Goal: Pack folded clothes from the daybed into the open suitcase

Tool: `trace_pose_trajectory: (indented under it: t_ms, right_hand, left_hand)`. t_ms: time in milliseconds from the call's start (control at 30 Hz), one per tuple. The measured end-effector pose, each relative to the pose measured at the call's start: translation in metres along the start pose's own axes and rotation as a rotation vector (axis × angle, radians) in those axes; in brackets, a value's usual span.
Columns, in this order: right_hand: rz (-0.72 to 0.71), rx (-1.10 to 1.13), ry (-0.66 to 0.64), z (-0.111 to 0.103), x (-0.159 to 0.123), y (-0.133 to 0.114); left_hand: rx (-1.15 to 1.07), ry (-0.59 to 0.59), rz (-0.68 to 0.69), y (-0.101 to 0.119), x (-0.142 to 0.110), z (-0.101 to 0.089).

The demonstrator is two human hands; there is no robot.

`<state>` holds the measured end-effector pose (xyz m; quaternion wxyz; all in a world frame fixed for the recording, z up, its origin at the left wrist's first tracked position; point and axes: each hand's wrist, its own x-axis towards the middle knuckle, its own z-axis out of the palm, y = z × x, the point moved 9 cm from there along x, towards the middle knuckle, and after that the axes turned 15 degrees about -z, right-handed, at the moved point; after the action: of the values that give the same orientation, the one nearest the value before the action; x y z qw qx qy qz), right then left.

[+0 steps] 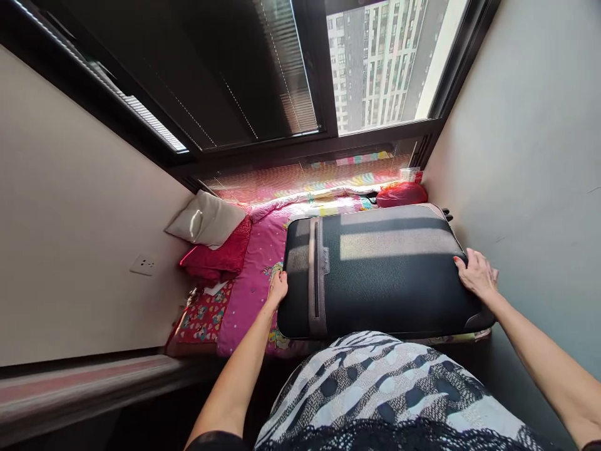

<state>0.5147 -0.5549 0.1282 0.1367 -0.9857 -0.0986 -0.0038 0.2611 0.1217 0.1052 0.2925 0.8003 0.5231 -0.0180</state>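
A black suitcase with grey trim and a zipped strip lies flat on a pink printed quilt. Its left end is held by my left hand, thumb at the top edge and the other fingers partly hidden down the side. At the opposite end, my right hand grips the right edge, thumb on the top face and fingers bent over the rim. Dark wheels stick out at the far right corner.
A pale cushion leans on folded red cloth at left. Behind the suitcase sits a red bundle below the window. Walls close in on both sides; the right wall is close to my right hand. A socket is on the left wall.
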Motion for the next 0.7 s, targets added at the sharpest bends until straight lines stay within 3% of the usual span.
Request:
trace_pose_trajectory:
  t_ms: [67, 167, 267, 367, 533, 700]
  right_hand:
    - [-0.165, -0.038, 0.041, -0.006, 0.037, -0.043]
    - [-0.320, -0.077, -0.073, 0.007, 0.091, -0.099]
    - [-0.359, -0.132, -0.237, 0.029, 0.132, -0.136]
    - [-0.459, -0.192, -0.285, 0.039, 0.160, -0.169]
    - [-0.558, -0.180, -0.406, 0.059, 0.202, -0.224]
    - [-0.596, -0.117, -0.599, 0.094, 0.241, -0.270]
  left_hand:
    - [0.013, -0.006, 0.001, 0.031, 0.015, 0.006]
    - [0.098, -0.026, 0.063, 0.086, 0.032, 0.019]
    - [0.253, -0.021, 0.134, 0.133, 0.048, 0.032]
    - [0.373, -0.002, 0.266, 0.170, 0.064, 0.045]
    - [0.449, -0.079, 0.510, 0.212, 0.092, 0.070]
    - [0.406, -0.236, 0.539, 0.235, 0.127, 0.068]
